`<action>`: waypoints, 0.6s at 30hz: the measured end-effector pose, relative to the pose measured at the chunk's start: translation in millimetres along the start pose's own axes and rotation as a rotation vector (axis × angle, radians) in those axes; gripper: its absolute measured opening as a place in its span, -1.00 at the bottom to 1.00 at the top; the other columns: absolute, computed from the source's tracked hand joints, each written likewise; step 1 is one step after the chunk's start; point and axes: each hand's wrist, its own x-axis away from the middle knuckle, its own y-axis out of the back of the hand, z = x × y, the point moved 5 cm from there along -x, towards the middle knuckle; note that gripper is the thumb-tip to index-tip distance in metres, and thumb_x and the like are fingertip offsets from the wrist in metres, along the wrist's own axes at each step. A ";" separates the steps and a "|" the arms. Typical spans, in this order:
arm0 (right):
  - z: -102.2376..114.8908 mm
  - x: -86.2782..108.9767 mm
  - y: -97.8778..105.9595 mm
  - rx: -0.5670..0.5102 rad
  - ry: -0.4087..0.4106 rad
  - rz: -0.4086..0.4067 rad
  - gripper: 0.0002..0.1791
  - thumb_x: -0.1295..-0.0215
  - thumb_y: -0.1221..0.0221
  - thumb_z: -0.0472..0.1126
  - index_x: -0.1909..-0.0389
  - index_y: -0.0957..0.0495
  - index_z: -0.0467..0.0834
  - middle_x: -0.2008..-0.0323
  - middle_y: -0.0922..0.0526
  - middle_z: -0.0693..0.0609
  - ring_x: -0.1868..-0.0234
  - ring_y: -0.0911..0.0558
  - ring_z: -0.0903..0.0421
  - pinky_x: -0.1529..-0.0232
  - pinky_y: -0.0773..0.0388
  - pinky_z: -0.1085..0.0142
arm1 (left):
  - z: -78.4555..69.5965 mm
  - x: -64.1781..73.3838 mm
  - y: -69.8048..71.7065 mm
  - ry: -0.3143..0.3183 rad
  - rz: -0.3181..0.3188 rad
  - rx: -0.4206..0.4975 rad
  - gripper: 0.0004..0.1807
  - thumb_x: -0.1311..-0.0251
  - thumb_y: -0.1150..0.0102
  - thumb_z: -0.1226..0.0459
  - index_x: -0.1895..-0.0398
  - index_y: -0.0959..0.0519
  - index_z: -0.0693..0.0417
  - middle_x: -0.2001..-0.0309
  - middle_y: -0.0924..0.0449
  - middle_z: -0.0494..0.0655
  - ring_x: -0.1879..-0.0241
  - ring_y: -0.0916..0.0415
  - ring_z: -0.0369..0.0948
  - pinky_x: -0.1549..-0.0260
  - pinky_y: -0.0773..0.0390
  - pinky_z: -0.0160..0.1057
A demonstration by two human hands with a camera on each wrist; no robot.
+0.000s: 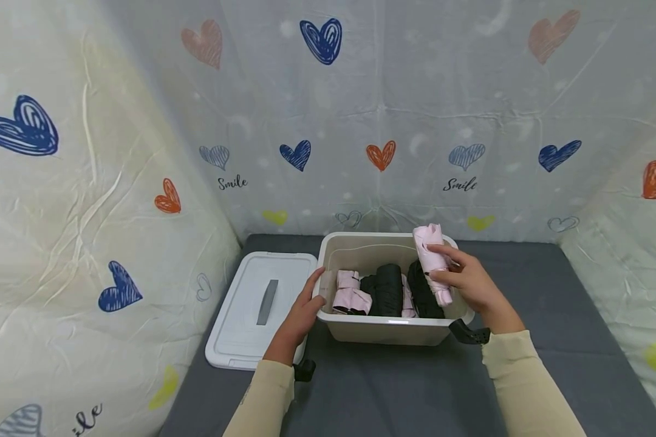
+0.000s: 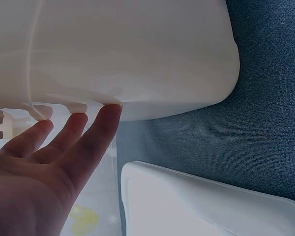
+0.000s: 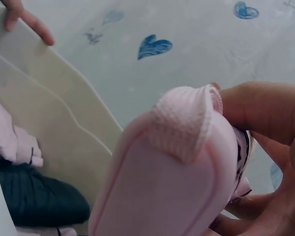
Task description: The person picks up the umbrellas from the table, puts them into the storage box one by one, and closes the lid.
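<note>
A cream plastic storage box [image 1: 388,331] stands uncovered in the head view. At its left rim my left hand [image 1: 300,315] grips the box, thumb over the edge; the left wrist view shows the fingers [image 2: 91,142] against the outer wall. Over the box's right end, my right hand [image 1: 472,285] holds a pink folded umbrella [image 1: 429,249] between thumb and fingers. Its smooth rounded end and ribbed strap [image 3: 184,123] fill the right wrist view. Inside lie a black rolled bundle [image 1: 389,291], another black one [image 1: 422,294] partly covered, and a pink bundle [image 1: 352,297].
A white lid [image 1: 240,340] with a grey handle [image 1: 267,302] lies left of the box. Dark grey cloth [image 1: 382,388] covers the table. A heart-printed curtain [image 1: 328,109] hangs behind and along both sides.
</note>
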 end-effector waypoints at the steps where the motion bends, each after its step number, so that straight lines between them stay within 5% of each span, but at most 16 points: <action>1: 0.8 -1.2 -2.3 0.003 0.004 0.006 -0.29 -0.23 -0.26 -0.22 -0.41 -0.27 -0.12 -0.42 -0.15 -0.23 -0.20 -0.40 -0.15 0.11 -0.54 0.33 | -0.3 0.0 0.0 -0.003 0.001 -0.002 -0.23 -0.24 0.23 0.38 -0.55 0.04 -0.19 -0.55 0.11 0.04 -0.45 -0.02 0.12 -0.24 -0.20 0.28; 18: -2.3 -25.2 -34.3 0.049 -0.022 0.058 -0.34 -0.20 -0.25 -0.32 -0.36 -0.36 -0.12 -0.21 -0.40 -0.32 0.12 -0.53 0.01 0.23 -0.57 0.24 | -1.9 1.3 0.2 -0.003 -0.003 -0.002 -0.23 -0.23 0.22 0.38 -0.54 0.02 -0.20 -0.55 0.10 0.04 -0.45 -0.03 0.12 -0.24 -0.20 0.28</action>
